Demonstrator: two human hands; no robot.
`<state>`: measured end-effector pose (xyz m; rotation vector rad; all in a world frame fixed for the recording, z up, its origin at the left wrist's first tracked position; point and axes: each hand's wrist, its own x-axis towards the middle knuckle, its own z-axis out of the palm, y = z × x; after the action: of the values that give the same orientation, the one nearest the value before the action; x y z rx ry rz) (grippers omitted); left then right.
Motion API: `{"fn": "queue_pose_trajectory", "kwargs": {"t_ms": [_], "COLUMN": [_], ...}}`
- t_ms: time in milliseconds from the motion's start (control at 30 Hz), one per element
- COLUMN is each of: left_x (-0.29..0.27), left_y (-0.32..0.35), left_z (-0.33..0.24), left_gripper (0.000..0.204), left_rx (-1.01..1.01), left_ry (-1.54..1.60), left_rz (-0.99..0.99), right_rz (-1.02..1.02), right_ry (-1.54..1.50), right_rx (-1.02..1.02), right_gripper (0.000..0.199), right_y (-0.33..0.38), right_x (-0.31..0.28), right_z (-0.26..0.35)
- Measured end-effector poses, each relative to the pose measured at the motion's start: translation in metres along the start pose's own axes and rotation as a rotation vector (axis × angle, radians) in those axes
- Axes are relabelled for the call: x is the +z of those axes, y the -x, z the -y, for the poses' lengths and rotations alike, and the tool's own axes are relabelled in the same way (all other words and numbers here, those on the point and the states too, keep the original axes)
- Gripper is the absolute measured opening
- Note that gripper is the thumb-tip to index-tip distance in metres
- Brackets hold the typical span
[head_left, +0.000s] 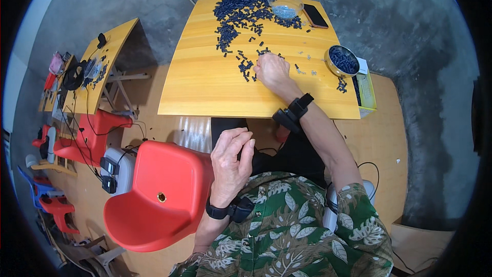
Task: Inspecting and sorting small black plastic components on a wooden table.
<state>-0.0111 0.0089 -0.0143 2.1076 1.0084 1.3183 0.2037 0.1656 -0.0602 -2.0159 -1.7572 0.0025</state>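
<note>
My right hand (274, 74) rests over the wooden table (205, 97), knuckles up. Its fingers are curled at a few small dark-blue cylindrical pieces (263, 51), and what they pinch is hidden. Closer to my body, in front of the table's near edge, my left hand (230, 161) is raised with fingers bent together and the thumb beside them. Anything in it is too small to make out. A loose cluster of the same dark pieces (246, 66) lies just left of my right hand. Several tiny clear or silvery bits (301, 72) lie to its right.
A big heap of dark pieces (241, 7) covers the far left. Beside it stand a clear bowl (285, 6) of pale bits and a phone (315, 16). A metal bowl (340, 73) of dark pieces is at the right edge, above a yellow box (367, 97). A red chair (174, 159) stands left.
</note>
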Motion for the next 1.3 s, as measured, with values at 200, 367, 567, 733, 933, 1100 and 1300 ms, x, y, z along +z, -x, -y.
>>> {"fn": "queue_pose_trajectory", "kwargs": {"t_ms": [200,367,567,733,933,1100,1300], "left_x": [-0.001,0.0,0.002,0.001,0.001,0.0,0.002], "left_y": [-0.002,0.001,0.0,0.0,0.0,0.004,0.006], "left_z": [-0.001,-0.008,-0.013,-0.011,-0.011,-0.01,-0.004], "left_gripper": [0.013,0.017,0.023,0.02,0.019,0.017,0.014], "left_rx": [0.014,-0.098,-0.105,-0.04,-0.018,-0.159,-0.155], "left_ry": [0.003,0.06,0.176,0.092,0.025,0.164,0.363], "left_rz": [-0.012,-0.042,-0.065,0.006,0.054,0.042,-0.001], "right_rz": [-0.174,0.333,0.381,0.257,0.151,0.286,0.266], "right_ry": [-0.206,-1.358,-1.427,-1.426,-1.231,-1.594,-1.623], "right_rx": [-0.015,0.019,0.116,0.067,-0.075,0.021,-0.004], "right_gripper": [0.018,0.017,0.013,0.01,0.007,0.015,0.017], "right_y": [0.012,0.095,0.158,0.171,0.172,0.173,0.174], "right_x": [-0.022,-0.078,-0.092,-0.09,-0.095,-0.1,-0.098], "right_z": [0.011,0.018,0.037,0.043,0.046,0.044,0.045]}}
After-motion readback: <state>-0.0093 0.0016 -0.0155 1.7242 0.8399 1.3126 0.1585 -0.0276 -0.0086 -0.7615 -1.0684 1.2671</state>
